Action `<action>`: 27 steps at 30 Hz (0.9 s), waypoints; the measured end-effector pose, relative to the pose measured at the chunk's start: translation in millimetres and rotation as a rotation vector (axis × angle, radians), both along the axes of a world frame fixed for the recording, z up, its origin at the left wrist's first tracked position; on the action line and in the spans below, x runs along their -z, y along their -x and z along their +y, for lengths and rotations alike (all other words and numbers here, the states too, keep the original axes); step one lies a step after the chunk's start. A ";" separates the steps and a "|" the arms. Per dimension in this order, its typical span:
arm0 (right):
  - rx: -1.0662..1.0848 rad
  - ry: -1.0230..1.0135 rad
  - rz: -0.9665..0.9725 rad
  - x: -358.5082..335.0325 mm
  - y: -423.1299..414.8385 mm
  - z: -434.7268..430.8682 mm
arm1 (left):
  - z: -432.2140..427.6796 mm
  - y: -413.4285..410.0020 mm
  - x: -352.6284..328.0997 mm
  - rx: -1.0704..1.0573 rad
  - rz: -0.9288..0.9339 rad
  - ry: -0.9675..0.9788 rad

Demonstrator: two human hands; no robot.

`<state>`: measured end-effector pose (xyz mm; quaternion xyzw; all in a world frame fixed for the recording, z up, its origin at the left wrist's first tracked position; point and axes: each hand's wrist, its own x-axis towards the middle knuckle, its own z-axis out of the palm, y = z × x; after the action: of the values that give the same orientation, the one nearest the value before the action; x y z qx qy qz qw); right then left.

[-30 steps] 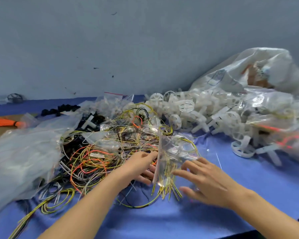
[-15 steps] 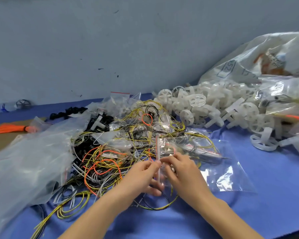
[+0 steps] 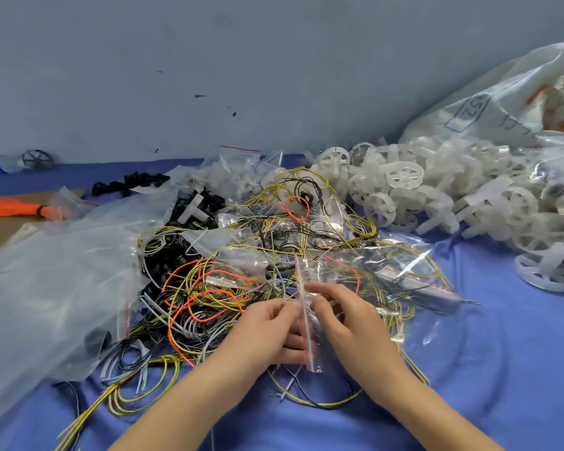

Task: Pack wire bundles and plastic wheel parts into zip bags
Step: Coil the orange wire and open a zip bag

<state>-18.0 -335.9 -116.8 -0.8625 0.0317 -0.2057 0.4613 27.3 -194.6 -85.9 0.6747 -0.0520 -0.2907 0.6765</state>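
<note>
Clear zip bag (image 3: 404,288), red-lined seal, yellow wires inside

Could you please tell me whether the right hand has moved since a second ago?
Yes. The right hand has come in leftward, judged against the wire pile, to meet the left hand at the zip bag strip, which both pinch.

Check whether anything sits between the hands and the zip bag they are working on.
Nothing visible does. The left hand and right hand both pinch the zip bag at its red-lined seal strip, one on each side. The bag lies over the wire pile, which is under it, not between.
</note>
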 end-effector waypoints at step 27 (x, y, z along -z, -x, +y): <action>-0.182 -0.126 0.115 -3.7 8.7 0.2 | 8.5 -14.2 11.1 0.145 -0.035 0.057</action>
<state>-26.7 -335.7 -113.1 -0.8416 -0.0072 -0.1107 0.5285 41.5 -186.1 -96.9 0.6545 -0.1211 -0.3254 0.6716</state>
